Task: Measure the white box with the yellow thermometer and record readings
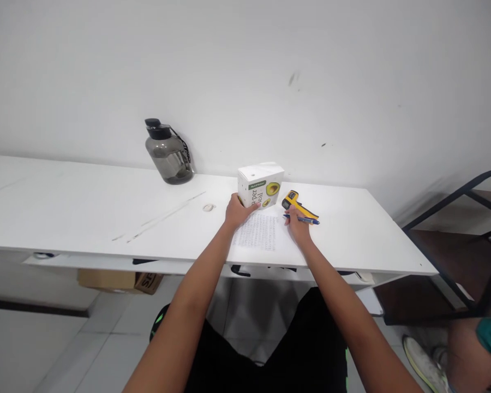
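My left hand [238,212] is closed around the lower left side of a white box [257,185] with avocado pictures and green print. The box is upright on the white desk at the top of a sheet of paper [256,232] covered in rows of handwriting. In my right hand [297,222] is a blue pen [310,220], held near its tip with the back end pointing right. A yellow and black infrared thermometer [298,204] lies just behind that hand, partly hidden by it.
A grey water bottle [169,155] with a black lid stands by the wall. A small whitish ring [208,207] lies left of the box. Beneath the desk [65,213] is a cardboard box [118,280]. At right are a black metal frame [445,210] and another person's leg [470,352].
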Action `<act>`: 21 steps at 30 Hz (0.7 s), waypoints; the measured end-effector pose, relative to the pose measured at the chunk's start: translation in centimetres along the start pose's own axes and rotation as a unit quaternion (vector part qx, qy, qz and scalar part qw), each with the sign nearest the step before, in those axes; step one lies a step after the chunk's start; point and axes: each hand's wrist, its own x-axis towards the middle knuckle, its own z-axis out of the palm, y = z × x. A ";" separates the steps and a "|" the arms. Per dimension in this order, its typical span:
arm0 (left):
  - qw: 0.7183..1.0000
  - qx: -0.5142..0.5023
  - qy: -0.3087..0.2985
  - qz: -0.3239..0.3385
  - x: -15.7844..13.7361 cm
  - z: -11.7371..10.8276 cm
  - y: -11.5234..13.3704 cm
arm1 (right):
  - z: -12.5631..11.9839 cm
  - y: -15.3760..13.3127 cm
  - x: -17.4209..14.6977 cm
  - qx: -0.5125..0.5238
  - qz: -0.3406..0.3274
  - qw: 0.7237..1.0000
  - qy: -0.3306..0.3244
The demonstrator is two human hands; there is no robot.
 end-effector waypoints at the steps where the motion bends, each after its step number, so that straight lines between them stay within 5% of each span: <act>1: 1.000 -0.002 -0.001 0.004 0.0 0.0 -0.1 | 0.0 0.0 -0.1 0.000 -0.001 1.000 -0.002; 21: 1.000 -0.008 0.005 -0.003 0.2 0.6 0.6 | -0.4 -0.2 -0.6 0.039 0.000 0.999 -0.011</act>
